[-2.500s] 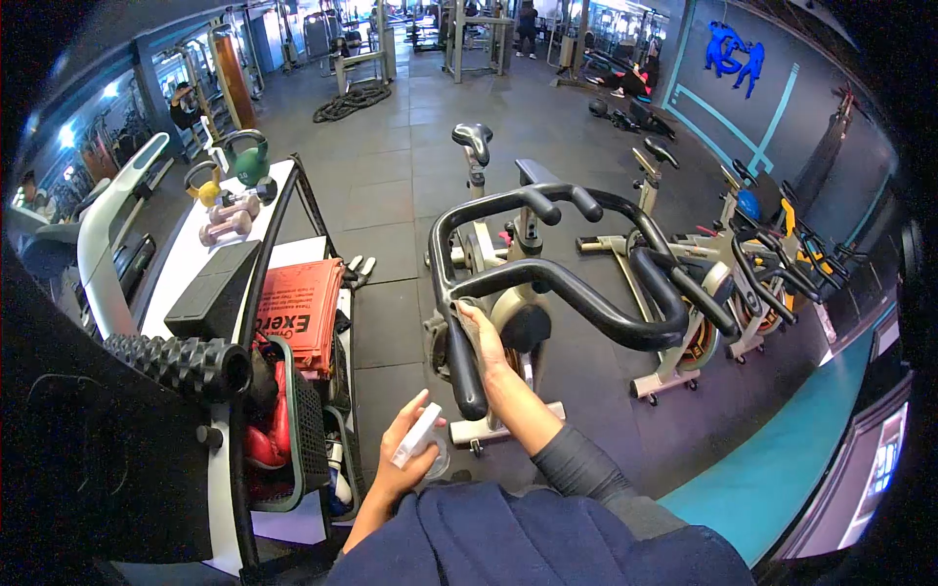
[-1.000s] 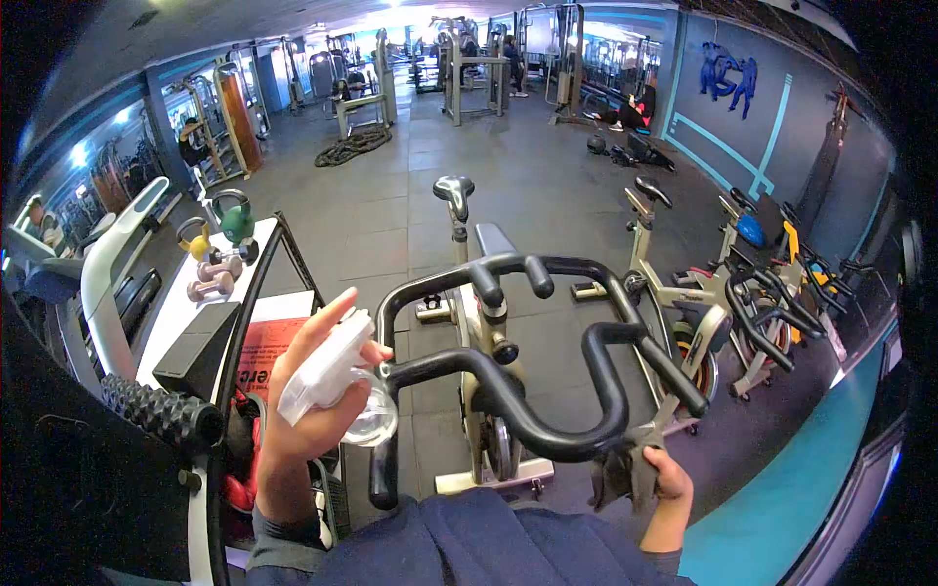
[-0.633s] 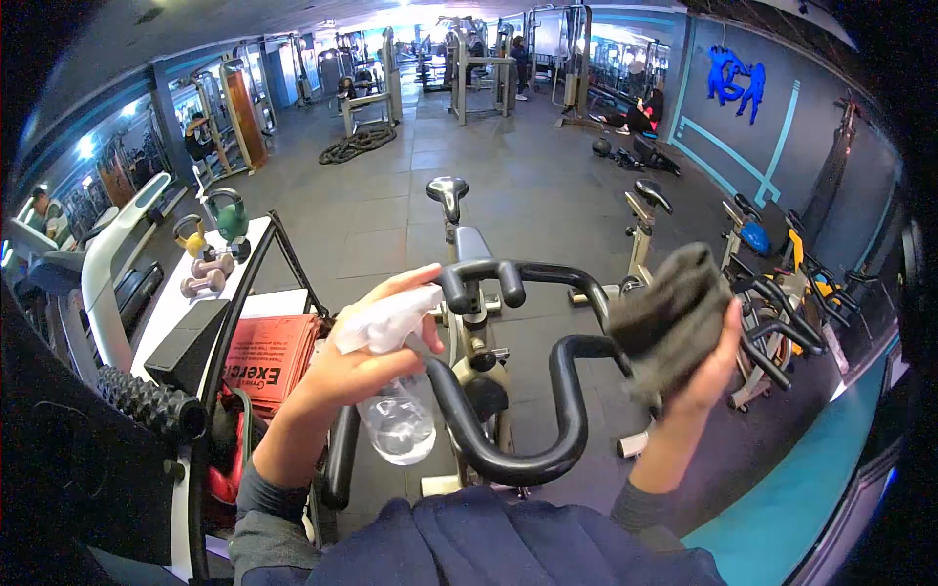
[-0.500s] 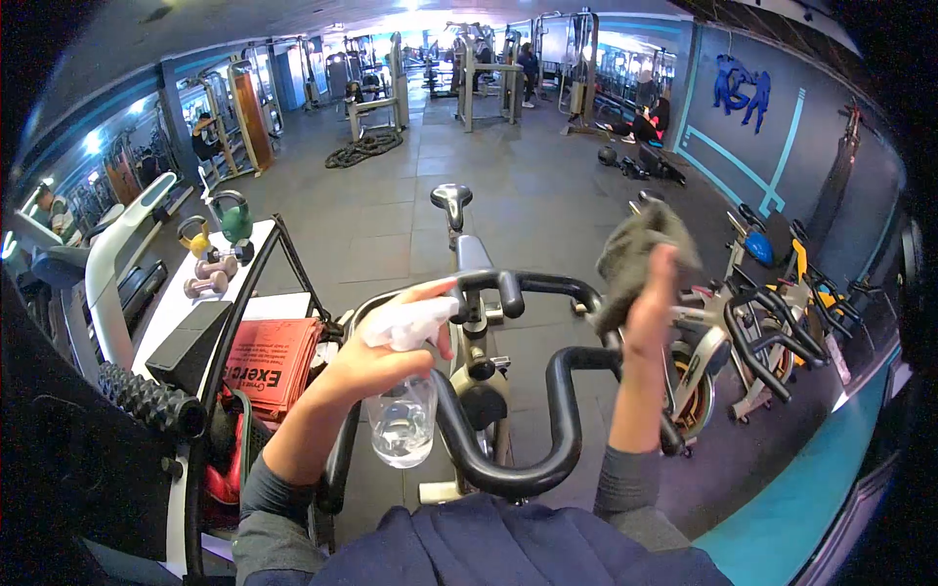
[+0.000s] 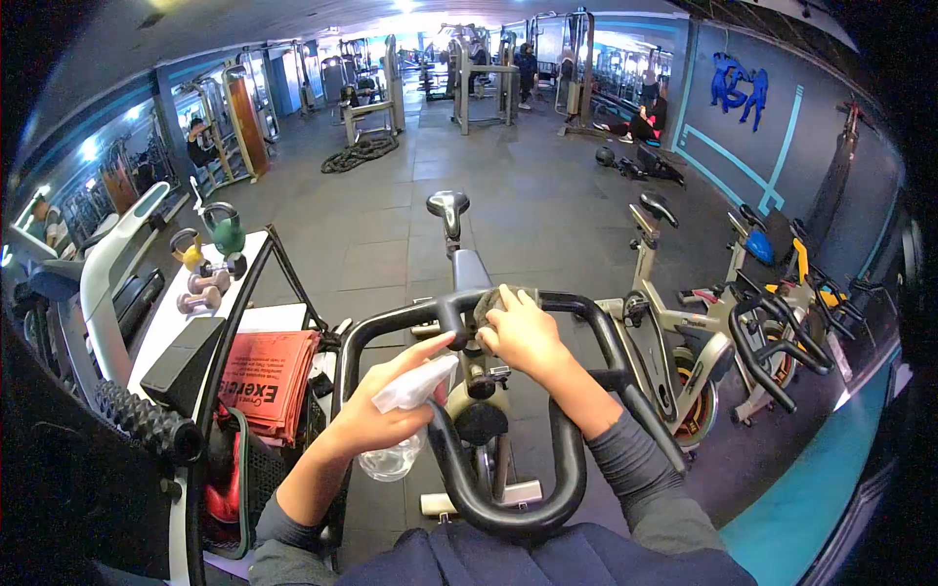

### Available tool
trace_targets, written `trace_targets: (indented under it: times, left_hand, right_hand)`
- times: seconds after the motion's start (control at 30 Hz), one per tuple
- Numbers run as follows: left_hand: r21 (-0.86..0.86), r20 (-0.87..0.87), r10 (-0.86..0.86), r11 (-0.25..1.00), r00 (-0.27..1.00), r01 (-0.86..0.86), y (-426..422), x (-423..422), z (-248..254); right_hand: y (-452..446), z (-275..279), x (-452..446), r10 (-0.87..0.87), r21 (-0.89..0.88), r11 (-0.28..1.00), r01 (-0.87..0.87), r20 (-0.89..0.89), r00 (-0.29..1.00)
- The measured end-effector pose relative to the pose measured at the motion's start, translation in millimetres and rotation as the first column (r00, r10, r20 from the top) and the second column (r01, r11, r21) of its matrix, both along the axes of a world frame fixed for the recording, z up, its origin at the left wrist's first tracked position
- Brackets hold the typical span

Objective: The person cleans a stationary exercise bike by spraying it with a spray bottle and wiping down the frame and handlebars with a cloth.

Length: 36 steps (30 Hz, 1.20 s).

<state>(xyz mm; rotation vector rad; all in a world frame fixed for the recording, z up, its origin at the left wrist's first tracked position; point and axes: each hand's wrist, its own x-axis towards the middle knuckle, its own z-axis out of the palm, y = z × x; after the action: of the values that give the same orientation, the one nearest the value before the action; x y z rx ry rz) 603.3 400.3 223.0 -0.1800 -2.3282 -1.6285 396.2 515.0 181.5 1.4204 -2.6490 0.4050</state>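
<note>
My left hand [image 5: 386, 405] is wrapped round a clear spray bottle [image 5: 391, 459] with a white trigger head, its index finger stretched toward the middle of the handlebar. Under the fingers of my right hand [image 5: 523, 334] a dark grey cloth [image 5: 491, 305] is pressed against the far bar, by the short upright grips. The black handlebar [image 5: 518, 518] belongs to an exercise bike whose saddle [image 5: 447, 207] points away at the centre. Part of the cloth is hidden by my fingers.
At left a white-topped rack [image 5: 164, 330] holds kettlebells [image 5: 227, 234], dumbbells [image 5: 200, 299], a black block and a foam roller [image 5: 147, 420]; red bags [image 5: 269, 386] lie below. More bikes [image 5: 703, 342] stand at right. A person [image 5: 645, 122] sits on the floor far back.
My right hand has come down and left from the air with the cloth, onto the far bar. Earlier it was at the right grip. The spray bottle has stayed in my left hand.
</note>
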Motion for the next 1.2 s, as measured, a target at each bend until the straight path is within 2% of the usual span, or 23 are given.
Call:
trace_targets:
  times: [0.07,0.17,0.2,0.23,0.33,0.43,0.47,0.5,0.57,0.63,0.67,0.7,0.77,0.8,0.83,0.9,0.97,1.03,1.1,1.13,1.17,1.2]
  left_hand:
    - [-0.009,0.014,-0.001,1.000,1.000,0.001,2.5,-1.5,3.6]
    - [-0.058,0.029,-0.002,0.998,1.000,0.004,3.1,-1.0,8.4]
    - [-0.077,0.038,0.002,0.997,0.999,0.001,3.3,-0.9,8.9]
    - [-0.096,0.045,0.006,0.995,0.999,-0.002,3.2,-1.1,8.6]
    - [-0.081,0.019,0.005,0.997,1.000,-0.003,-1.8,-2.3,3.5]
    - [-0.046,0.004,0.017,0.999,1.000,-0.017,-4.6,-2.5,-0.2]
    - [-0.030,0.026,0.009,1.000,1.000,-0.008,-6.0,-2.5,-0.4]
    - [-0.016,0.049,-0.002,1.000,0.999,0.002,-7.1,-2.6,-0.2]
    - [-0.011,0.054,-0.011,1.000,0.998,0.012,-7.1,-3.4,0.1]
    - [-0.005,0.070,-0.005,1.000,0.998,0.005,-7.8,-4.3,-1.6]
    - [-0.074,0.002,0.018,0.997,1.000,-0.018,-7.0,-5.8,-3.4]
    - [-0.075,0.006,0.014,0.997,1.000,-0.014,-6.2,-5.2,-4.8]
    - [-0.029,0.007,0.019,0.999,1.000,-0.019,-5.6,-5.6,-5.5]
    - [-0.032,0.005,0.014,0.999,1.000,-0.013,-6.1,-6.2,-5.4]
    - [-0.027,0.010,0.007,1.000,1.000,-0.007,-6.4,-5.8,-5.7]
    - [-0.026,0.012,0.000,1.000,1.000,0.001,-6.4,-5.0,-4.8]
    - [-0.096,-0.017,0.015,0.995,1.000,-0.016,-5.8,-5.4,-3.4]
    - [-0.100,-0.024,0.010,0.995,1.000,-0.013,-6.1,-5.2,-4.2]
    - [-0.102,-0.028,0.013,0.995,1.000,-0.016,-6.7,-4.7,-4.5]
    - [-0.077,-0.019,0.013,0.997,1.000,-0.014,-6.2,-4.7,-4.8]
    - [-0.051,-0.009,0.015,0.999,1.000,-0.015,-5.7,-4.1,-5.6]
    - [-0.047,-0.008,0.019,0.999,1.000,-0.019,-6.4,-3.8,-5.9]
  right_hand:
    - [-1.6,2.1,4.7,-0.070,0.038,0.997,0.072,-0.062,0.996]
    - [-3.3,13.1,5.3,-0.072,0.040,0.997,0.071,0.031,0.997]
    - [-3.6,8.6,3.0,-0.055,-0.031,0.998,0.054,-0.019,0.998]
    - [-2.2,6.0,2.0,-0.056,-0.027,0.998,0.056,-0.012,0.998]
    - [0.4,12.7,-1.3,-0.167,-0.110,0.976,0.190,0.188,0.968]
    - [0.1,-24.1,-43.3,-0.044,-0.279,0.946,0.163,0.390,0.920]
    - [1.1,-33.0,-58.9,0.052,-0.329,0.931,0.158,0.549,0.834]
    - [4.4,-27.1,-62.9,0.203,-0.390,0.913,0.122,0.693,0.692]
    - [-0.6,-45.1,-72.9,0.238,-0.448,0.884,0.134,0.679,0.694]
    - [3.1,-21.1,-40.1,0.014,-0.369,0.912,0.177,0.460,0.888]
    - [1.1,-3.5,-19.6,-0.095,-0.285,0.930,0.231,0.420,0.903]
    - [-2.7,0.3,-11.0,-0.136,-0.187,0.964,0.188,0.260,0.956]
    - [-10.7,-2.4,-2.5,-0.078,-0.048,0.996,0.079,0.010,0.997]
    - [-19.9,-5.7,2.9,-0.115,0.101,0.986,0.136,-0.197,0.974]
    - [-21.5,-6.6,6.3,-0.083,0.209,0.968,0.141,-0.262,0.961]
    - [-26.1,-12.4,17.6,0.019,0.372,0.898,0.236,-0.568,0.823]
    - [-24.7,-14.9,26.0,0.145,0.465,0.825,0.320,-0.722,0.676]
    - [-30.9,-20.2,22.5,0.129,0.468,0.806,0.362,-0.736,0.665]
    - [-34.8,-22.7,17.9,0.023,0.414,0.841,0.348,-0.670,0.742]
    - [-34.3,-22.1,14.0,-0.065,0.328,0.890,0.317,-0.596,0.800]
    - [-33.8,-19.6,6.1,-0.152,0.220,0.939,0.262,-0.418,0.895]
    - [-28.8,-10.5,1.8,-0.165,0.167,0.961,0.219,-0.286,0.944]
